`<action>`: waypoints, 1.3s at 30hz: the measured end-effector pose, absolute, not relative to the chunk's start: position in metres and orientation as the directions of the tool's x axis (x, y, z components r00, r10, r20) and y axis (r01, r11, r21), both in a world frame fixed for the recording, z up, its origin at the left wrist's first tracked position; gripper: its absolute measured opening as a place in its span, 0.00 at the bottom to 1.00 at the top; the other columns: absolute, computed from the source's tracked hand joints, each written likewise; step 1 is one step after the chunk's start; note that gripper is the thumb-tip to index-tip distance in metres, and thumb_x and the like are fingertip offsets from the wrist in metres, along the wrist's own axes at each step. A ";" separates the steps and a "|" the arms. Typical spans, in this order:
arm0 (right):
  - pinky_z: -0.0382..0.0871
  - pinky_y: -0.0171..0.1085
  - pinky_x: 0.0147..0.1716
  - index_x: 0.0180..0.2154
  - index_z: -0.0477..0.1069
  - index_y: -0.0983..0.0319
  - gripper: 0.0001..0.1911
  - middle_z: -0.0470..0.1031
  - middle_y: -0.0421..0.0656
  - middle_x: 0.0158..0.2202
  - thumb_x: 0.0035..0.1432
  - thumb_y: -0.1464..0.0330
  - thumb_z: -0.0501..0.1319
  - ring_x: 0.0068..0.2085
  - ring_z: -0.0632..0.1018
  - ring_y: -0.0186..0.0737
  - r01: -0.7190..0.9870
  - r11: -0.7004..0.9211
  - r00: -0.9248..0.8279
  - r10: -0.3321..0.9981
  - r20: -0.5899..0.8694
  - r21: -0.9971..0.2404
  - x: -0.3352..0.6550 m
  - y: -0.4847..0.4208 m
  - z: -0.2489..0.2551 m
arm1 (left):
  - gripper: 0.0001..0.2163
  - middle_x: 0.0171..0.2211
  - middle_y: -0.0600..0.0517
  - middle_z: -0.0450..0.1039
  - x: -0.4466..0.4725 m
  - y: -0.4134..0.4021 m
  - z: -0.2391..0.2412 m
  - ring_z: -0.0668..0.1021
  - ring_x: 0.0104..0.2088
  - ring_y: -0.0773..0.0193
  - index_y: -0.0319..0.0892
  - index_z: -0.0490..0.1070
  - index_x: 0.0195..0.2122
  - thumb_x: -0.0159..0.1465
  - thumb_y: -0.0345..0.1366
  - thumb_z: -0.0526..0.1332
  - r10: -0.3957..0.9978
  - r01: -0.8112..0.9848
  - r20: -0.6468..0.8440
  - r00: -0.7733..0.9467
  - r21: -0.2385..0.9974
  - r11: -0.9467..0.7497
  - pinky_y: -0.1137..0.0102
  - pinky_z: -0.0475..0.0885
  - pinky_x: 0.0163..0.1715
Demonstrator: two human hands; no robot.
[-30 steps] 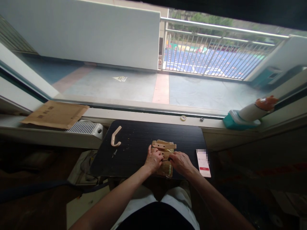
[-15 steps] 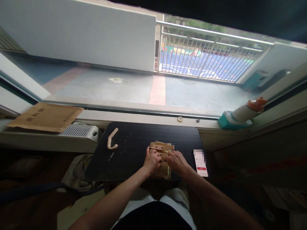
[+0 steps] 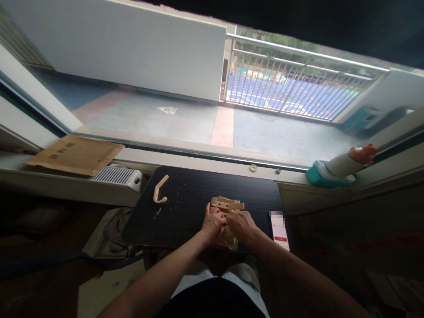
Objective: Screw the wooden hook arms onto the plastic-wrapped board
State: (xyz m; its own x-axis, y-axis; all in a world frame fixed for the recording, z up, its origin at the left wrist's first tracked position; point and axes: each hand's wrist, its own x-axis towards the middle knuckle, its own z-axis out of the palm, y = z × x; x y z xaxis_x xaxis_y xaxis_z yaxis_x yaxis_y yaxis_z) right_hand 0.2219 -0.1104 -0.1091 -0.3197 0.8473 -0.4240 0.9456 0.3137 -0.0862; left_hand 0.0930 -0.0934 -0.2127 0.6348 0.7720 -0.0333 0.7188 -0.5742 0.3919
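A light wooden piece with dark holes (image 3: 230, 206) lies across a brown, clear-wrapped block (image 3: 228, 240) near the front of the black table. My left hand (image 3: 213, 224) is closed on the left part of the woodwork, fingers curled over its near side. Against it from the right, my right hand (image 3: 242, 224) is closed in a pinch close to a hole. Whatever its fingertips hold is hidden. A hook-shaped wooden piece (image 3: 157, 193) lies by itself at the table's left, with small screws (image 3: 158, 213) just below it.
A phone (image 3: 280, 232) lies on the right edge of the black table (image 3: 192, 185). Rolls of tape (image 3: 253, 168) and a teal container (image 3: 319, 174) stand on the window sill. On the radiator (image 3: 124, 175) at left rests a brown envelope (image 3: 77, 154).
The view has shifted a little, moving the scene rightward. My right hand has turned and drawn nearer my left hand, covering more of the wooden piece. My left hand stays on the wood.
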 end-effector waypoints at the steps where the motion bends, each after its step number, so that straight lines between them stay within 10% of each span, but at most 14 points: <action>1: 0.69 0.36 0.33 0.36 0.76 0.62 0.14 0.79 0.47 0.35 0.58 0.75 0.51 0.37 0.78 0.43 0.944 0.310 -0.327 0.851 -0.410 -0.111 0.223 -0.110 -0.105 | 0.06 0.34 0.50 0.76 0.093 -0.093 -0.214 0.69 0.47 0.54 0.46 0.77 0.31 0.56 0.34 0.60 0.773 0.718 -0.028 0.634 0.391 -0.576 0.43 0.40 0.58; 39: 0.66 0.35 0.38 0.37 0.74 0.63 0.14 0.78 0.48 0.38 0.59 0.74 0.50 0.41 0.77 0.42 0.918 0.339 -0.394 0.843 -0.366 -0.208 0.232 -0.110 -0.109 | 0.08 0.37 0.49 0.76 0.094 -0.095 -0.208 0.69 0.48 0.53 0.46 0.75 0.36 0.57 0.33 0.58 0.797 0.740 -0.053 0.602 0.411 -0.532 0.43 0.41 0.58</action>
State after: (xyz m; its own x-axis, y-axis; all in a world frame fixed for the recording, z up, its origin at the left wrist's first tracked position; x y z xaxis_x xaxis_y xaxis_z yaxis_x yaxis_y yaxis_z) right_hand 0.2320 -0.1097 -0.1093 -0.3945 0.8428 -0.3663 0.9175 0.3392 -0.2076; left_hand 0.0939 -0.0947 -0.2080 0.6019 0.7969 -0.0526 0.7404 -0.5322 0.4106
